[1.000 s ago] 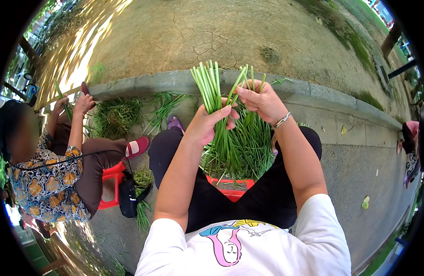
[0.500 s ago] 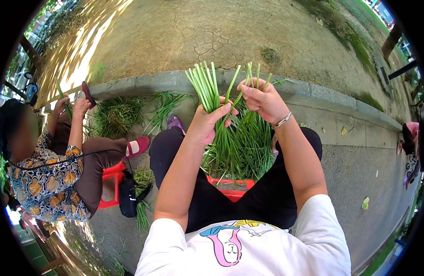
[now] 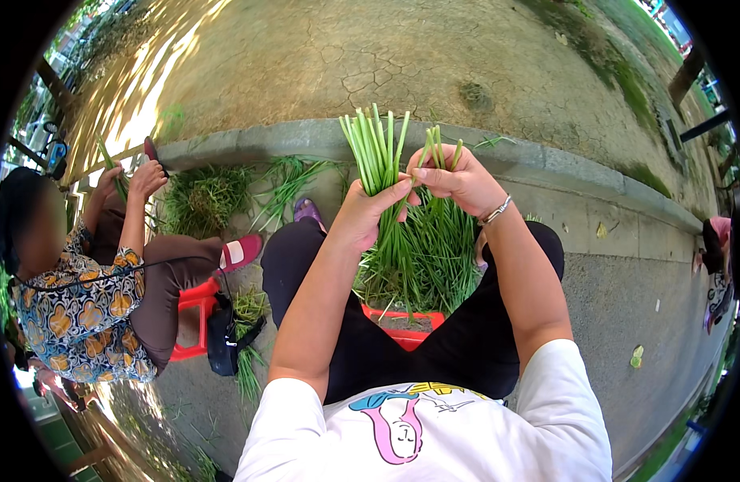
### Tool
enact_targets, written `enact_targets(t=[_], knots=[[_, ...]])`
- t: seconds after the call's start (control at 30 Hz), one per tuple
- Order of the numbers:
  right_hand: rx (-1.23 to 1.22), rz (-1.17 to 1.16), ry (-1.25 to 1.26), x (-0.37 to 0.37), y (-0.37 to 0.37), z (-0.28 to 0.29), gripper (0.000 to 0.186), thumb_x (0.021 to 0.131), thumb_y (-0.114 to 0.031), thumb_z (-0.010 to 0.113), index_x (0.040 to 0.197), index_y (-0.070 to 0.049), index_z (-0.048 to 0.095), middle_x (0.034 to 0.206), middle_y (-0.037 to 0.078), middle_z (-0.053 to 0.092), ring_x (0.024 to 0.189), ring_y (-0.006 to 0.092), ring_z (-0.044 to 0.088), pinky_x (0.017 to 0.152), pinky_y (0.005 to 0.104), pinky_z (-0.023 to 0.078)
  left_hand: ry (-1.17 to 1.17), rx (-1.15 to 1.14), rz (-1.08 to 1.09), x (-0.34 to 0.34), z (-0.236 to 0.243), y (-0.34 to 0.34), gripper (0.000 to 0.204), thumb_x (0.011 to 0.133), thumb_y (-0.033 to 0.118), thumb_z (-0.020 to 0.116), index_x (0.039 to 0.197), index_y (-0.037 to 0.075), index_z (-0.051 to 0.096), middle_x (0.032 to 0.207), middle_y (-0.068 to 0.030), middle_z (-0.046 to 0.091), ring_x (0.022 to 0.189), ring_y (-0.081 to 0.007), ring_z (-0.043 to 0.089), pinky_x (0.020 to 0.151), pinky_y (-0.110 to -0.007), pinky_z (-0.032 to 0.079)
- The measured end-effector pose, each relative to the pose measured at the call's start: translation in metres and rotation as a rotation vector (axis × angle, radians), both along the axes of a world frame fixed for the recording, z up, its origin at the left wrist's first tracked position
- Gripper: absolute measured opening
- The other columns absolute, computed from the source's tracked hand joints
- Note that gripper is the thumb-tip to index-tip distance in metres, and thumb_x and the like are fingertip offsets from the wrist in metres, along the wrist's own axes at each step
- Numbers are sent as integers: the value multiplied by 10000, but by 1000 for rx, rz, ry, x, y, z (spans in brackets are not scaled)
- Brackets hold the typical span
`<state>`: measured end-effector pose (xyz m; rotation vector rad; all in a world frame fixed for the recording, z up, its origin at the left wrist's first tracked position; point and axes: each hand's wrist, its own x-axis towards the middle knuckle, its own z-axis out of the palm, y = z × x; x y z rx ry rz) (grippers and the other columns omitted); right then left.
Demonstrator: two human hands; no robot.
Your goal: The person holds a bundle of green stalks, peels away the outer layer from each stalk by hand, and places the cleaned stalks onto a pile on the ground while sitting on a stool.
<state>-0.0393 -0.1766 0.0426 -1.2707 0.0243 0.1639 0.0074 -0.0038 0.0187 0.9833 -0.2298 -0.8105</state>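
A thick bunch of long green stalks (image 3: 374,153), perhaps garlic chives or garlic shoots, is wrapped in my left hand (image 3: 372,210). Their pale cut ends point away from me and the leafy ends hang down. Close beside it, my right hand (image 3: 452,178) pinches a few more stalks (image 3: 436,143) between thumb and fingers. The two hands almost meet, fingertips near the bunch. Beneath them lies a big heap of the same greens (image 3: 426,261) on the ground between my legs. Part of the heap is hidden by my hands and the hanging leaves.
A red plastic stool (image 3: 406,333) is under me. At left a person (image 3: 81,297) in a patterned shirt sits on a red stool (image 3: 195,317), holding stalks. More piles of greens (image 3: 205,201) lie along the concrete curb (image 3: 249,145). A black bag (image 3: 223,345) hangs by that stool.
My right hand has moved slightly left, closer to my left hand. A stalk that stood between the hands now sits against the left bunch.
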Motion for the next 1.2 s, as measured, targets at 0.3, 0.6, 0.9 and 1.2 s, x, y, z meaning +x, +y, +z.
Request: enact_targets(t=[0.3,0.6,0.9,1.2], knots=[[-157,-216,-164,-2,-7,12,281,737,-42,646,1008,-53,573,755,-45,537,586,11,435,498,166,325,-78,38,31,3,-3,0,126,769,86,646,853,2,604,721,-57,594,637,-125,553,502,-250,407],[-709,-275,-305,-12,-22,26,263,693,-54,689,942,-67,605,781,-31,543,634,46,473,499,195,346,-143,144,111,6,-2,1,115,744,61,657,822,-1,599,653,-39,568,572,-103,521,479,-231,384],[-1030,-228,-476,-7,-24,10,131,713,-74,669,835,-53,627,775,68,582,662,213,576,568,302,460,-180,219,114,7,5,4,93,736,63,629,788,-8,599,585,-22,520,491,-89,454,459,-218,343],[-1063,-64,-425,-12,-23,10,112,705,-94,644,781,-12,644,643,138,596,563,258,577,530,318,452,-220,271,107,12,4,9,80,740,58,612,773,-13,597,578,-17,506,484,-88,440,460,-221,342]])
